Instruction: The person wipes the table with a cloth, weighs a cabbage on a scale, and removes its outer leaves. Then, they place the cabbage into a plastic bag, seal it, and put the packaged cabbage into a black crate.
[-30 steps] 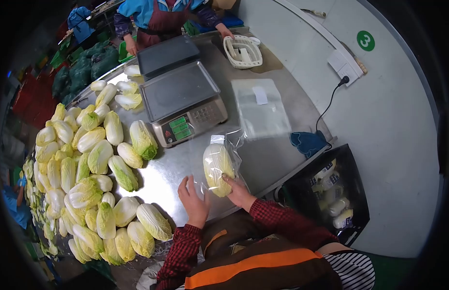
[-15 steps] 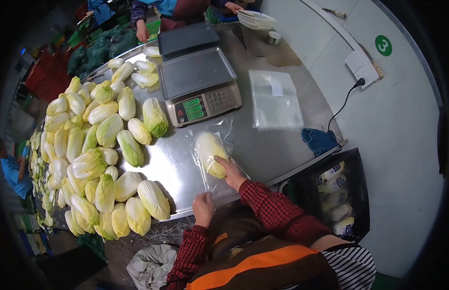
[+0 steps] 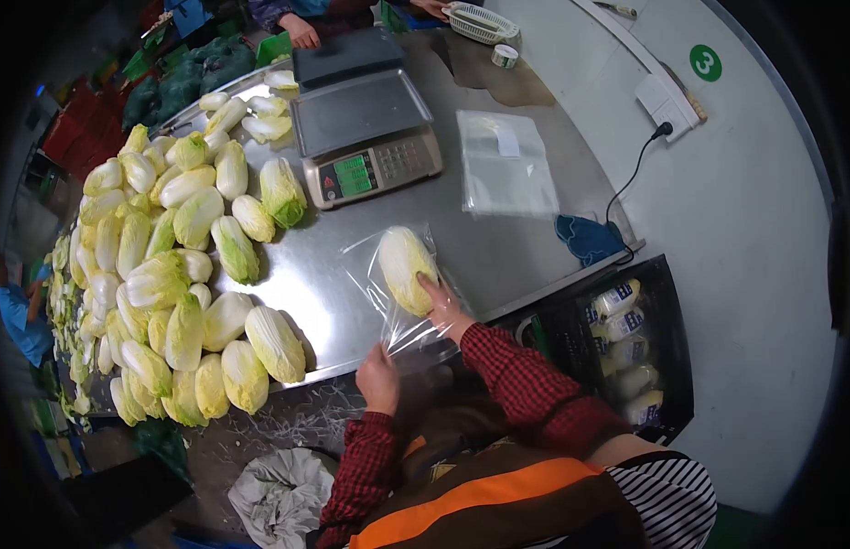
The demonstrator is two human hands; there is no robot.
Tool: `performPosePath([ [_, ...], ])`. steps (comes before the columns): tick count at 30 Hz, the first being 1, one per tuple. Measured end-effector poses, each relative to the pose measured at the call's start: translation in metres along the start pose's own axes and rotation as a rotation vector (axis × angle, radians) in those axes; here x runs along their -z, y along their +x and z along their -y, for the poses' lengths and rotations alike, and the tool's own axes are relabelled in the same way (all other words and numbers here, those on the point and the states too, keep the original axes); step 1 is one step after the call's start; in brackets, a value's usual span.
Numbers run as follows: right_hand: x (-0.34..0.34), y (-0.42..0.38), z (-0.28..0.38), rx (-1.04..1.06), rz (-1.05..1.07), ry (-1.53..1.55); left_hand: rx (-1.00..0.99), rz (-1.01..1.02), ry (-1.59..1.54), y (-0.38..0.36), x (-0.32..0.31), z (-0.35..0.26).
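Observation:
A pale napa cabbage lies inside a clear plastic bag over the front part of the metal table. My right hand is closed around the cabbage's lower right side, thumb on top, and seems to reach in through the bag's mouth. Down and to the left, my left hand pinches the bag's near edge, pulling the film taut. Left of the bag, several loose napa cabbages are heaped; the closest one rests by the table's front edge.
A digital scale stands beyond the bag. Flat clear bags and a blue cloth lie to the right. A black crate holds several wrapped cabbages. Across the table are a co-worker's hand, a white basket and a tape roll.
The bagged cabbage has shifted slightly, and the bag's left side is spread wider. Both hands keep their hold. My view has shifted a little, and the co-worker's hand has moved at the far side.

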State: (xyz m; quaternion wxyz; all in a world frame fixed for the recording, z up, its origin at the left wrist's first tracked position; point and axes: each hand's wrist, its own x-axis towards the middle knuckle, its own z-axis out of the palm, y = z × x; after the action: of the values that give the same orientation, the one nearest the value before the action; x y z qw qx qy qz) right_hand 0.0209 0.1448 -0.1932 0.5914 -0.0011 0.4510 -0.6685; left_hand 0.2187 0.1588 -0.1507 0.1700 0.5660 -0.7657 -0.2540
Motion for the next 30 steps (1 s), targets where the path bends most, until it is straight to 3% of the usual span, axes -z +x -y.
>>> performPosePath([
  [2, 0.016, -0.022, -0.018, 0.235, -0.12, -0.577, 0.083, 0.051, 0.037, -0.009, 0.01, 0.003],
  [3, 0.02, -0.041, -0.022, 0.214, -0.129, -0.582, 0.067, 0.04, 0.006, -0.013, 0.008, 0.012],
  [6, 0.033, -0.109, -0.027, 0.693, -0.016, -1.291, 0.086, 0.033, -0.138, -0.032, 0.013, 0.017],
  [7, 0.033, -0.121, -0.031, 0.788, -0.062, -1.331, 0.182, 0.089, -0.257, -0.036, 0.012, 0.02],
  [8, 0.031, -0.13, -0.032, 0.769, -0.058, -1.332, 0.276, 0.139, -0.376, -0.04, 0.01, 0.025],
  [10, 0.024, -0.14, -0.025, 0.576, 0.167, -1.361, 0.402, 0.211, -0.561, -0.042, 0.009, 0.034],
  [13, -0.005, -0.137, -0.027, 0.706, 0.281, -1.411, 0.462, 0.232, -0.728, -0.042, 0.01, 0.046],
  [15, -0.017, -0.132, -0.032, 0.724, 0.375, -1.511, 0.601, 0.421, -0.832, -0.038, 0.014, 0.05],
  [18, -0.025, -0.118, -0.041, 0.806, 0.518, -1.566, 0.721, 0.483, -0.934, -0.036, 0.018, 0.046],
  [21, -0.023, -0.112, -0.051, 0.844, 0.54, -1.642, 0.824, 0.395, -1.019, -0.04, 0.015, 0.033],
  [25, -0.011, -0.124, -0.05, 0.844, 0.611, -1.727, 0.767, 0.261, -1.044, -0.052, -0.016, 0.042],
  [27, 0.032, -0.152, -0.038, 0.962, 0.659, -1.807, 0.747, 0.271, -1.017, -0.054, -0.014, 0.043],
  [28, 0.071, -0.175, -0.027, 0.844, 0.672, -1.895, 0.727, 0.269, -0.989, -0.054, -0.014, 0.044],
  [30, 0.204, -0.225, -0.019, 0.385, 0.617, -2.337, 0.668, 0.46, -0.949, -0.054, 0.002, 0.055],
])
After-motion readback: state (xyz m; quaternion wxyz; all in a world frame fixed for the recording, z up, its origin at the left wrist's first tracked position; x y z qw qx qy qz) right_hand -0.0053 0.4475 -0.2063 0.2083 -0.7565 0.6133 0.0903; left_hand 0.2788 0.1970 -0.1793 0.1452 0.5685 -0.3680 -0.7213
